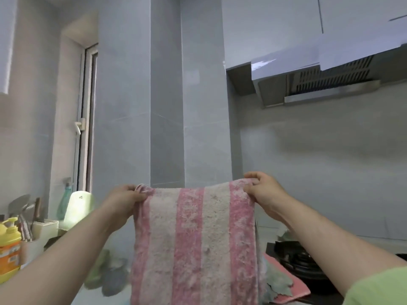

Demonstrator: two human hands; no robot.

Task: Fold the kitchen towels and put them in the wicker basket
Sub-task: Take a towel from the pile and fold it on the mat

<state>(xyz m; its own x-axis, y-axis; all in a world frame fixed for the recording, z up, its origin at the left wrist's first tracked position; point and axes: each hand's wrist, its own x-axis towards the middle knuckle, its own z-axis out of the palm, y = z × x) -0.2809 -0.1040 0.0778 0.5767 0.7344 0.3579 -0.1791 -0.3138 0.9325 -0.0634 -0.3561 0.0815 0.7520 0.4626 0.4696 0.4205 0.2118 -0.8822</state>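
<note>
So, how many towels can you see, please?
3: striped towel pinched by left hand and right hand, pink towel beside the stove, blurry greenish towel lower left. Others may be hidden.

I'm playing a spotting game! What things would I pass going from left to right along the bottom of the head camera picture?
You'd pass the orange soap bottle → left hand → pink striped towel → right hand → black stove.

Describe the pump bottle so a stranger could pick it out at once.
Look to the left edge of the view, low down, below the window frame. Just left of the white knife block stands the pump bottle: the only thing there with an orange body and a yellow pump top.
</note>
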